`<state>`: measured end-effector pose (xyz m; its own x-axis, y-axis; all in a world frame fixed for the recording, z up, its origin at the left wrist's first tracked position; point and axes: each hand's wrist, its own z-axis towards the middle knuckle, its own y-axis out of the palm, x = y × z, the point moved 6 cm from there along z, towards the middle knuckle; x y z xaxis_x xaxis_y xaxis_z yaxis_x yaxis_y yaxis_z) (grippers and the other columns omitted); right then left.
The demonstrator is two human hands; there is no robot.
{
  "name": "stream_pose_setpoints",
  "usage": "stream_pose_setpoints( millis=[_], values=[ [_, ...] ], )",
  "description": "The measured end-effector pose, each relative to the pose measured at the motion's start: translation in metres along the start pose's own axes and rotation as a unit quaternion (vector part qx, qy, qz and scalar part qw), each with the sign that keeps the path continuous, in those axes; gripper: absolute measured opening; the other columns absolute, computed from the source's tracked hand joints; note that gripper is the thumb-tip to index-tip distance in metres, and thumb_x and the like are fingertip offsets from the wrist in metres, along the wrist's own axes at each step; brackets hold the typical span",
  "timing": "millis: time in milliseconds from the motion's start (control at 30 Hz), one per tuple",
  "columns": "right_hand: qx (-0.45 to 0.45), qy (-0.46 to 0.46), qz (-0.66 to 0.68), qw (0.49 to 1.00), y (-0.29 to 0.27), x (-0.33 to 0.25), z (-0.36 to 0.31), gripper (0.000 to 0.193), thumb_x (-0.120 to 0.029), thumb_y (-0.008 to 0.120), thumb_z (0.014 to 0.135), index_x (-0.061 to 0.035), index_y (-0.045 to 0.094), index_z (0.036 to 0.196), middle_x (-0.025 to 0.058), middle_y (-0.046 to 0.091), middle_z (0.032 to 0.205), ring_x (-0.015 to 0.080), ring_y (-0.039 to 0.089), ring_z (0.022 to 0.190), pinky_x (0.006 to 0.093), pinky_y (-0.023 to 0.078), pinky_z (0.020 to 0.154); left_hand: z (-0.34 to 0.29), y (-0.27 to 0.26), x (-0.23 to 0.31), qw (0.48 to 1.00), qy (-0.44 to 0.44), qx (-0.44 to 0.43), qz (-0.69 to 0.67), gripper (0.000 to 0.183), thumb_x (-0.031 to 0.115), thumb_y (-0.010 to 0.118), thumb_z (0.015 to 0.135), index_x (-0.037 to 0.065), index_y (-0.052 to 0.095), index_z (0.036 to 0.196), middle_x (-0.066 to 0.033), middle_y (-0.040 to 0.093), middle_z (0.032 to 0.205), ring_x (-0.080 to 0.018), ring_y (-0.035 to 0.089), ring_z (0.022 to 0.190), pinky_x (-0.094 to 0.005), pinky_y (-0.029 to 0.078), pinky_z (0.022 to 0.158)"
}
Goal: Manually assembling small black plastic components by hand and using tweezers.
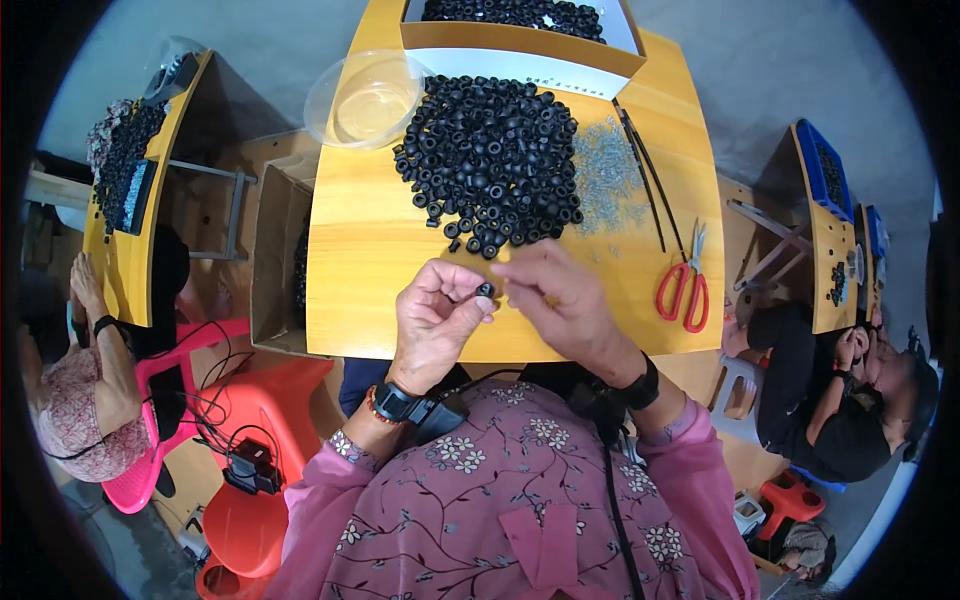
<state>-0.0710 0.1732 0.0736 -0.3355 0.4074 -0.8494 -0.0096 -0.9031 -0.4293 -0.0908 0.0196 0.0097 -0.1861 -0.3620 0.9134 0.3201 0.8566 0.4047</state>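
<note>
In my left hand [440,318] a small black rubber-like cap [485,290] with a hollow end is pinched between thumb and fingers. Close beside it on the right is my right hand [568,305], its fingers bent toward the cap and smeared by motion. Whether those fingers hold anything cannot be made out. Just beyond both hands, a large heap of similar black caps [490,160] covers the middle of the yellow table [370,290]. Many tiny clear pieces [607,180] lie scattered along the heap's right side.
Red-handled scissors [684,290] and two thin dark sticks [645,170] lie at the right. A clear plastic bowl [365,105] overhangs the left edge. Behind stands a box [520,65] of black parts. A cardboard carton [280,250] is left; people sit at tables both sides.
</note>
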Motion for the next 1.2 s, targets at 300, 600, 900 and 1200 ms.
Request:
stream_pose_setpoints(
  millis=[300,600,900,1200],
  values=[
    [-0.065,-0.060,-0.281,0.956,0.038,-0.003,0.030,0.026,-0.008,0.062,0.085,-0.0050,0.065,0.110,0.0061,0.056,0.089,0.0238,0.065,0.074,0.0346,0.052,0.059,-0.011,-0.042,0.021,0.990,0.064,0.119,0.049,0.021,-0.002,0.067,0.090,0.002,0.056,0.108,-0.0061,0.065,0.096,-0.0109,0.062,0.078,-0.0270,0.055,0.073],
    [-0.119,-0.094,-0.319,0.935,0.053,-0.006,0.038,0.020,-0.006,0.062,0.083,-0.0030,0.064,0.103,0.0070,0.055,0.091,0.0242,0.064,0.074,0.0345,0.051,0.060,-0.011,-0.040,0.020,0.989,0.067,0.104,0.084,0.019,-0.003,0.065,0.091,0.001,0.057,0.108,-0.0051,0.064,0.094,-0.0106,0.062,0.078,-0.0273,0.055,0.073],
    [-0.047,0.096,0.055,0.993,0.026,-0.007,-0.013,0.012,0.001,0.061,0.090,-0.0005,0.057,0.101,0.0117,0.061,0.096,0.0230,0.067,0.082,0.0329,0.054,0.069,-0.009,-0.038,0.020,0.984,0.075,0.076,0.139,0.019,-0.004,0.065,0.091,0.001,0.057,0.108,-0.0059,0.065,0.094,-0.0103,0.062,0.077,-0.0267,0.055,0.073],
    [0.047,0.213,0.232,0.948,-0.005,0.028,-0.032,0.018,0.000,0.059,0.096,0.0043,0.063,0.112,0.0058,0.063,0.093,0.0104,0.067,0.081,0.0225,0.054,0.070,0.000,0.008,0.009,0.999,0.017,0.014,0.045,0.017,-0.005,0.065,0.091,-0.001,0.058,0.106,-0.0071,0.067,0.094,-0.0112,0.064,0.078,-0.0266,0.055,0.073]
  ],
)
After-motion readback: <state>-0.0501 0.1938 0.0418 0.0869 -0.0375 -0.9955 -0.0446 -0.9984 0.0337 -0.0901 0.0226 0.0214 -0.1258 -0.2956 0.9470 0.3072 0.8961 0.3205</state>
